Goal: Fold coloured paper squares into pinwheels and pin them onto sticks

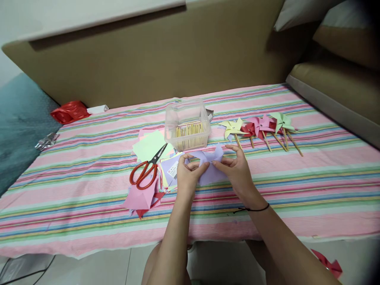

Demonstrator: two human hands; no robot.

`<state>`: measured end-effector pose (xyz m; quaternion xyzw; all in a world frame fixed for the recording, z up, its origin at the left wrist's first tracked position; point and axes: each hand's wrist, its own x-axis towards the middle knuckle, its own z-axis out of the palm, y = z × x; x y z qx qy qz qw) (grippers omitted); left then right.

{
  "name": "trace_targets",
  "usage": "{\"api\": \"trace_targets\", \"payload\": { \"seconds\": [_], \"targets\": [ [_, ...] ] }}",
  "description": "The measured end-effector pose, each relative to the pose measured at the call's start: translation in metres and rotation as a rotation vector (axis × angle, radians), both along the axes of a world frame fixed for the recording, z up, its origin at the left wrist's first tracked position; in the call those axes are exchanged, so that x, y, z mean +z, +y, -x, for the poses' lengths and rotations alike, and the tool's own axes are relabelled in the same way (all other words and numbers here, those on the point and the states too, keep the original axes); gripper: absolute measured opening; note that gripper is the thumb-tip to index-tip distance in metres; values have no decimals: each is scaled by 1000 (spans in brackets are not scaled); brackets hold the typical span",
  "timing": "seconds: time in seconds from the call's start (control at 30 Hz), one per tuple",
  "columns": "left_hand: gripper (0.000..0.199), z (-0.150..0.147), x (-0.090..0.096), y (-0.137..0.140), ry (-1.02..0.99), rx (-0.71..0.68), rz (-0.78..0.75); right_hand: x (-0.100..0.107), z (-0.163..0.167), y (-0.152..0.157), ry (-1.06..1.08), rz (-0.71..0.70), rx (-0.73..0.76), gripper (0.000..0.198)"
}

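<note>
A purple paper pinwheel piece (213,174), with some corners curled in, is held up between both hands just above the striped cloth. My left hand (190,170) pinches its left side, thumb toward the middle. From the other side my right hand (236,168) presses thumb and fingers on the paper near its centre. Left of my left hand lies a stack of coloured paper squares (168,168) with a white label on top. Scissors with red handles (148,170) rest partly across green paper sheets (148,145) and cut pink paper (141,198).
A clear plastic box (187,126) of short wooden sticks stands beyond my hands. Finished pinwheels (261,124) on sticks lie to the right. A red plastic bag (70,112) sits at the far left; a red pinwheel (328,263) is low at right. A sofa back (154,59) rises behind.
</note>
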<state>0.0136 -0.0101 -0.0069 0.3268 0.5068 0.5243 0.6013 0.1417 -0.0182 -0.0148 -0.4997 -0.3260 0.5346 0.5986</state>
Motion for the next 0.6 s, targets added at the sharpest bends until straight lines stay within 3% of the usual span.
{"api": "trace_targets", "payload": {
  "seconds": [0.6],
  "targets": [
    [61,0,-2,0,-5,-2,-10,1,1,-2,-14,21,11,75]
  ]
}}
